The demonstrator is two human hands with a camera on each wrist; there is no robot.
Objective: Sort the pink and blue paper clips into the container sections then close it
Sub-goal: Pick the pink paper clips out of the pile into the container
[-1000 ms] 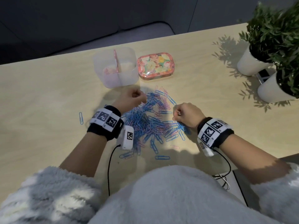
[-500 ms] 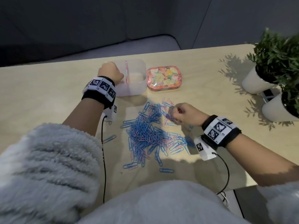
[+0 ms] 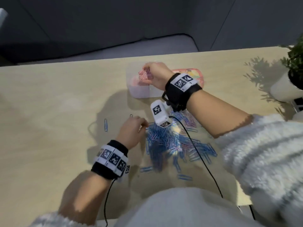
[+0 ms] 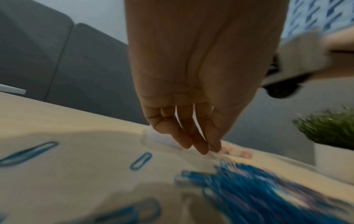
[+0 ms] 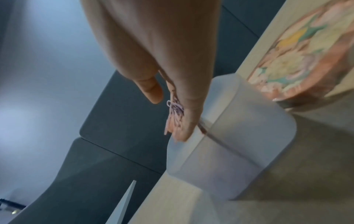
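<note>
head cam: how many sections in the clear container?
2. Left section holds pink clips, below the pink bunch the right hand pinches. Right section lies past the divider, mostly hidden by that hand.

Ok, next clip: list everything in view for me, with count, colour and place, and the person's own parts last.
container: one, translucent, divided, far centre of table, pink clips in its left section
lid: one, floral pink, right of container, mostly hidden by the wrist
pink paper clips: a bunch, above the container's left section
paper clip pile: many, mostly blue with some pink, centre of table
stray clip: one, blue, left of pile
potted plant: white pot, green, far right
table: one, light wood
left hand: at pile's left edge
right hand: pinches the pink clips
</note>
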